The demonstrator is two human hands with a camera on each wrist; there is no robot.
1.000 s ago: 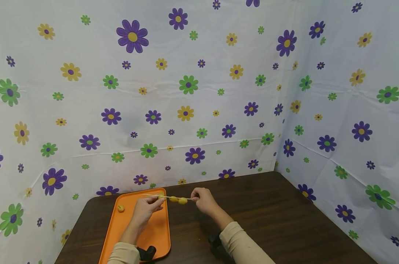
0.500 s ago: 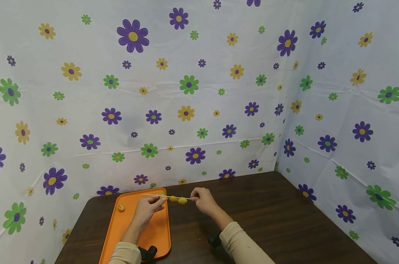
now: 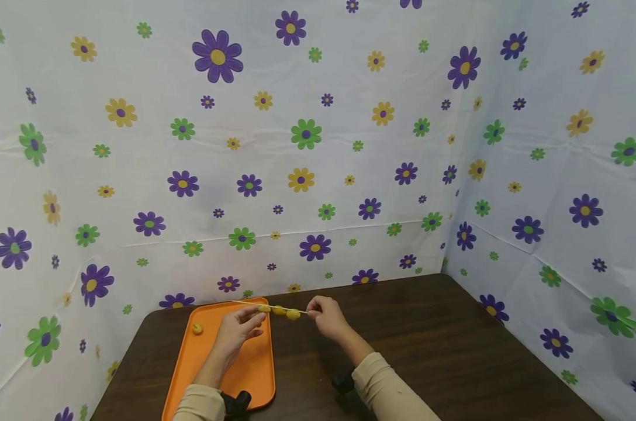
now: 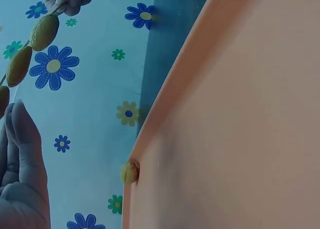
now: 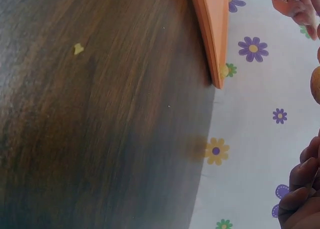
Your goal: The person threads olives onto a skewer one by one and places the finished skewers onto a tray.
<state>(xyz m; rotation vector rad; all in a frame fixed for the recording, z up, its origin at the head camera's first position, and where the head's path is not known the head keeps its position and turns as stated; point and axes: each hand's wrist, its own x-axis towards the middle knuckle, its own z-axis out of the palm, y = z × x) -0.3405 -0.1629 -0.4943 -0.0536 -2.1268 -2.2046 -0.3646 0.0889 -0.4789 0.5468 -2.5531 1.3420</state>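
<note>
A thin wooden skewer (image 3: 242,303) spans both hands above the tray's right edge, carrying three yellow oval pieces, perhaps fruit (image 3: 293,314). My left hand (image 3: 232,338) pinches around the skewer beside the leftmost piece, which its fingers partly cover. In the left wrist view that hand (image 4: 22,164) has its fingertips just under the lowest yellow piece (image 4: 3,99). At the skewer's right end, my right hand (image 3: 325,318) grips it between thumb and curled fingers. The skewer's long bare end points left over the tray.
An orange tray (image 3: 252,374) lies on the dark wooden table (image 3: 402,339). One loose yellow piece (image 3: 197,329) rests near its left rim. The right wrist view has a small yellow scrap (image 5: 78,49) on the tabletop. Flowered cloth (image 3: 328,175) hangs behind and to the right.
The skewer has tilted, its left end rising slightly, and the leftmost piece now shows more clearly at my left fingertips. The head view has shifted a little. My right hand keeps its grip.
</note>
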